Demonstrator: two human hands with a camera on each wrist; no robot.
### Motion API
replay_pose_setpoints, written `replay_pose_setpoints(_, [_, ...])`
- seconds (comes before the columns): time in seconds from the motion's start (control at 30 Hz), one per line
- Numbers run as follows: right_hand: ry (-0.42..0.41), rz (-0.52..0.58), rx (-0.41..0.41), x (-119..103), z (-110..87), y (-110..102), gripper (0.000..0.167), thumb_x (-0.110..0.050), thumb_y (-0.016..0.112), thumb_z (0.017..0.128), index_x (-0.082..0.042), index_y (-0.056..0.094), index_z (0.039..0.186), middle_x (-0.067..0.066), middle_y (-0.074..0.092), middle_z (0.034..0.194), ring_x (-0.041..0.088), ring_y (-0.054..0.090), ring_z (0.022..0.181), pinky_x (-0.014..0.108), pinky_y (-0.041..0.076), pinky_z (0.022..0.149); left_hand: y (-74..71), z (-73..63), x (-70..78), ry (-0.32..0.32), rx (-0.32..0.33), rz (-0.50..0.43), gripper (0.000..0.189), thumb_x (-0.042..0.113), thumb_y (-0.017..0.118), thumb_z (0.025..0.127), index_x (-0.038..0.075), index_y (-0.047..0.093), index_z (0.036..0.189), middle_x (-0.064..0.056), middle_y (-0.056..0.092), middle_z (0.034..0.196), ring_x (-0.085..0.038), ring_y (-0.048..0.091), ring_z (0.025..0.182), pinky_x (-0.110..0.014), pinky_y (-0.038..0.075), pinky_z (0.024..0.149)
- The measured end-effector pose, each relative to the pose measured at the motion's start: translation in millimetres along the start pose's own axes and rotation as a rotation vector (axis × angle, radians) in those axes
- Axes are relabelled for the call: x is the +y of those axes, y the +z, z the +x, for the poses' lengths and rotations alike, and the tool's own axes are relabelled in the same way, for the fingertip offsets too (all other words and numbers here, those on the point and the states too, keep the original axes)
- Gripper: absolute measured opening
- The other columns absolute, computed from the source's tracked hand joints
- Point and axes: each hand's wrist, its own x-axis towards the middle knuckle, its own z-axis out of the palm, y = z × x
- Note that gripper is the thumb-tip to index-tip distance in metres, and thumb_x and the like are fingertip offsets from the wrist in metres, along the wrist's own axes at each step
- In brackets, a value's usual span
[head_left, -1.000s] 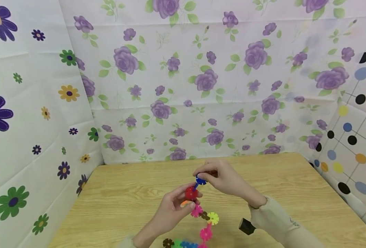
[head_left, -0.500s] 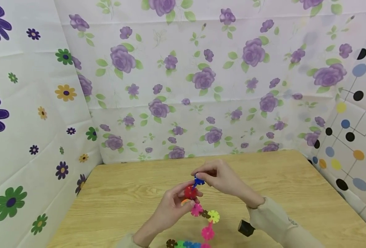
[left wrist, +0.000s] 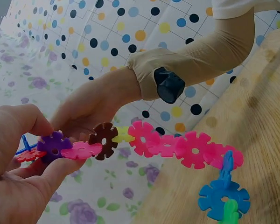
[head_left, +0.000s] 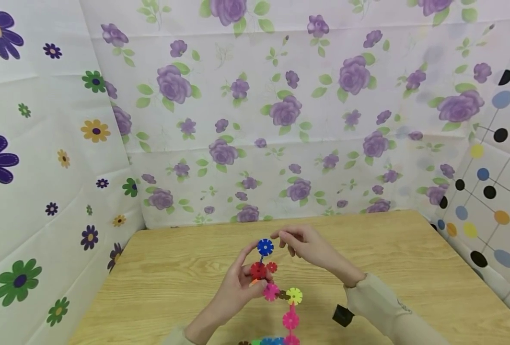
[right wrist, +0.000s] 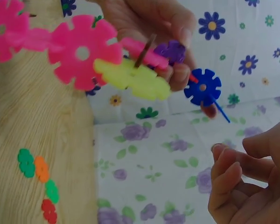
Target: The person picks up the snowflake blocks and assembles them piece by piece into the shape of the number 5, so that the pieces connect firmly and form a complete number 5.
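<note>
My left hand (head_left: 236,293) holds a chain of flower-shaped plastic linking discs, pinching it near a purple disc (left wrist: 54,146). Above the fingers rises a red disc (head_left: 258,270), topped by an upright dark blue disc (head_left: 265,247). From the grip the chain runs through pink, brown (left wrist: 103,141) and yellow (head_left: 294,296) discs. More pink discs (head_left: 291,320) follow, then a light blue disc (left wrist: 223,199) and a green one. My right hand (head_left: 305,243) hovers just right of the dark blue disc, apart from it, fingers loosely bent and holding nothing.
On the wooden table (head_left: 173,268) lie loose-looking discs: green (right wrist: 26,163), orange (right wrist: 41,169), another green and red (right wrist: 49,211). Patterned cloth walls (head_left: 220,110) stand behind and at both sides. A black device (head_left: 343,316) sits at my right wrist.
My right hand has released the dark blue disc and drawn slightly right. That disc now stands upright above the red one, a little left of before. The left hand keeps its grip.
</note>
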Motion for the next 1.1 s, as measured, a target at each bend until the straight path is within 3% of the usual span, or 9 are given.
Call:
replay_pose_setpoints(0.23, [-0.006,-0.111,-0.095,28.7,4.6,4.6,0.027,-0.027,0.047,0.103,-0.013,0.069,0.113,0.003,0.066,0.088,0.010,0.059,0.069,0.032,0.055,0.060,-5.6,0.7,-4.4,0.081,0.028,-0.029,0.080,0.002,0.059,0.094,0.024,0.011,0.155,-0.005,0.067,0.100,-0.012,0.067,0.095,-0.029,0.058,0.078])
replay_pose_setpoints(0.43, [0.021,-0.152,-0.115,53.8,8.0,9.1,0.023,-0.020,0.049,0.102,-0.014,0.071,0.108,0.004,0.070,0.097,0.008,0.061,0.079,0.031,0.056,0.065,-10.0,-0.5,-6.1,0.067,0.055,-0.042,0.079,0.003,0.060,0.094,0.023,0.014,0.154,-0.002,0.068,0.100,-0.012,0.066,0.095,-0.030,0.058,0.080])
replay_pose_setpoints(0.7, [0.044,-0.230,-0.163,81.4,17.5,18.9,0.023,-0.015,0.051,0.100,-0.006,0.071,0.107,0.011,0.071,0.100,0.013,0.060,0.077,0.022,0.049,0.063,-16.6,-2.5,-7.9,0.027,0.096,-0.058,0.078,0.004,0.061,0.093,0.022,0.016,0.154,0.002,0.069,0.098,-0.011,0.067,0.095,-0.032,0.058,0.081])
replay_pose_setpoints(0.87, [0.060,-0.298,-0.209,99.6,23.1,31.2,0.021,-0.011,0.055,0.097,-0.003,0.070,0.108,0.009,0.072,0.104,0.012,0.061,0.085,0.025,0.052,0.073,-19.7,-3.5,-9.3,0.039,0.095,-0.069,0.079,0.002,0.061,0.093,0.019,0.015,0.154,0.001,0.069,0.097,-0.011,0.067,0.093,-0.032,0.059,0.079])
replay_pose_setpoints(1.1, [0.126,-0.300,-0.165,116.4,30.2,46.8,0.020,-0.006,0.062,0.091,-0.003,0.068,0.110,0.007,0.068,0.100,0.016,0.061,0.090,0.032,0.053,0.077,-21.7,-4.4,-9.3,0.039,0.099,-0.079,0.080,0.001,0.062,0.092,0.017,0.014,0.154,0.001,0.070,0.097,-0.012,0.067,0.092,-0.032,0.059,0.079])
